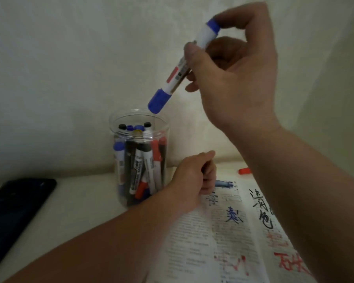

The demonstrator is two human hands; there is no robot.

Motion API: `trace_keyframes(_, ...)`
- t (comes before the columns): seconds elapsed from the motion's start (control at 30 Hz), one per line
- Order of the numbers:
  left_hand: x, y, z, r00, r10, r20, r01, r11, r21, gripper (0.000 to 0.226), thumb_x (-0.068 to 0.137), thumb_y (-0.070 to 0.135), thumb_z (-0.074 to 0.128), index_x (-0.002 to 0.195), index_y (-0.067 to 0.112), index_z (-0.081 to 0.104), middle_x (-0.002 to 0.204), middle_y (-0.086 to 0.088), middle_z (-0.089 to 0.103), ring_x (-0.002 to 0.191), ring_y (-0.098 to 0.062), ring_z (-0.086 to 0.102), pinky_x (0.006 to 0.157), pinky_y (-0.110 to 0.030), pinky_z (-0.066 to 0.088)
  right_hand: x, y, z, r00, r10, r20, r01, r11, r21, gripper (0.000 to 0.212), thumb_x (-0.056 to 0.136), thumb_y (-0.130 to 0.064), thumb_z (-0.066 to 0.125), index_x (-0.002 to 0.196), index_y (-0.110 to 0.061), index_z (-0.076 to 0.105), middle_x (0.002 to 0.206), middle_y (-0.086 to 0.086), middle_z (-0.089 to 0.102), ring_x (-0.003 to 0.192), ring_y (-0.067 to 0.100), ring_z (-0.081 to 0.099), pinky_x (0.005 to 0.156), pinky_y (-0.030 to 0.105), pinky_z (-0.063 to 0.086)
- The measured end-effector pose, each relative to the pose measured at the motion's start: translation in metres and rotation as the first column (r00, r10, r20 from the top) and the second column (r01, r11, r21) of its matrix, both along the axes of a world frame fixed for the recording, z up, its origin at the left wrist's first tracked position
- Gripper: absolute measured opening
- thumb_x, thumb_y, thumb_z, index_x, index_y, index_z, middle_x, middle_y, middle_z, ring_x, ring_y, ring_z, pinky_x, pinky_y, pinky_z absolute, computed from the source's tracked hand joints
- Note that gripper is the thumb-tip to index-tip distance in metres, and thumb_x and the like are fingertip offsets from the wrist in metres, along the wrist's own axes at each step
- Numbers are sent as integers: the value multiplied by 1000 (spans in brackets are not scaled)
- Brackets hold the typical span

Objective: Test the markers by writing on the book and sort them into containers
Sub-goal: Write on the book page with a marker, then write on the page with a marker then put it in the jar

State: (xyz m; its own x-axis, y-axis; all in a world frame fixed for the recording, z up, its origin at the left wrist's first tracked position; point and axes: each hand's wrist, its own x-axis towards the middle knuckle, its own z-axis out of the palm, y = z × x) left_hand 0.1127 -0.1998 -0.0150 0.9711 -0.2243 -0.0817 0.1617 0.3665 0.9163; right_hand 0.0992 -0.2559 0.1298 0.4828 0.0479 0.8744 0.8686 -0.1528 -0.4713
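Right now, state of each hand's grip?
Left hand: fingers curled, contents cannot be told.
Right hand: pinching blue marker above the jar.

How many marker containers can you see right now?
1: a clear plastic jar of markers, left of the open book, under the blue marker in the right hand. Others may be out of frame.

Upright markers [139, 166] crowd the open clear jar [113, 129]; a blue marker [177, 75] hangs over its rim. The left hand [194, 178] sits just right of it. Free tabletop [80, 197] runs left to the black phone [18, 205].
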Motion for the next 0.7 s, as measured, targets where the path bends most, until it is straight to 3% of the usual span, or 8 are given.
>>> trace_keyframes(0.07, -2, 1, 0, 999, -33, -15, 32, 998, -44, 39, 93, 15, 38, 54, 16, 41, 50, 0, 32, 43, -14, 21, 48, -29, 11, 7, 18, -2, 999, -17, -40, 10, 987, -157, 25, 91, -12, 69, 104, -15, 47, 77, 7, 68, 67, 18, 70, 60, 36, 59)
trace_keyframes(0.17, 0, 0, -3, 1000, 4, -15, -4, 1000, -13, 47, 83, 1, 30, 48, 20, 55, 54, -4, 45, 43, -15, 28, 49, -30, 18, 16, 29, -10, 994, -101, -29, 82, 920, -384, 20, 90, -12, 68, 102, -14, 53, 71, -1, 63, 60, 10, 61, 60, 33, 55)
trace_keyframes(0.3, 2, -1, -6, 998, 10, 64, -15, 997, 70, 44, 89, -11, 28, 71, 12, 61, 54, -1, 60, 44, -17, 42, 47, -28, 35, 22, 31, -10, 989, -139, -50, 104, 898, -427, 17, 87, -9, 68, 97, -12, 55, 65, 1, 59, 54, 12, 54, 57, 34, 52)
trace_keyframes(0.4, 1, -2, -9, 992, -45, 114, 33, 994, 108, 30, 99, -5, 35, 92, 7, 62, 63, 3, 69, 51, -17, 59, 49, -26, 46, 26, 33, -2, 978, -164, -129, 92, 893, -441, 17, 84, -8, 68, 95, -12, 54, 66, 11, 65, 51, 16, 55, 54, 31, 50)
trace_keyframes(0.5, 1, -2, -10, 987, -82, 141, 68, 993, 100, 21, 101, 4, 46, 116, 4, 61, 80, -2, 75, 60, -22, 69, 51, -26, 51, 33, 43, 2, 959, -260, -111, 169, 843, -511, 16, 87, -13, 66, 94, -15, 52, 65, 3, 61, 49, 8, 49, 49, 22, 44)
trace_keyframes(0.6, 0, -1, -10, 988, -70, 141, 58, 994, 87, 23, 98, 3, 50, 120, 1, 59, 80, -5, 76, 59, -24, 68, 49, -27, 52, 35, 52, -2, 936, -352, -14, 239, 664, -709, 15, 87, -19, 66, 88, -15, 52, 76, -4, 57, 64, 7, 50, 56, 25, 44)
trace_keyframes(0.7, 0, 0, -9, 987, -70, 143, 54, 992, 112, 17, 100, 6, 51, 114, 2, 60, 74, -6, 75, 55, -23, 65, 48, -27, 50, 36, 52, -9, 945, -323, -60, 173, 645, -744, 25, 92, -25, 63, 72, -16, 51, 68, -5, 53, 58, 7, 47, 52, 22, 39)
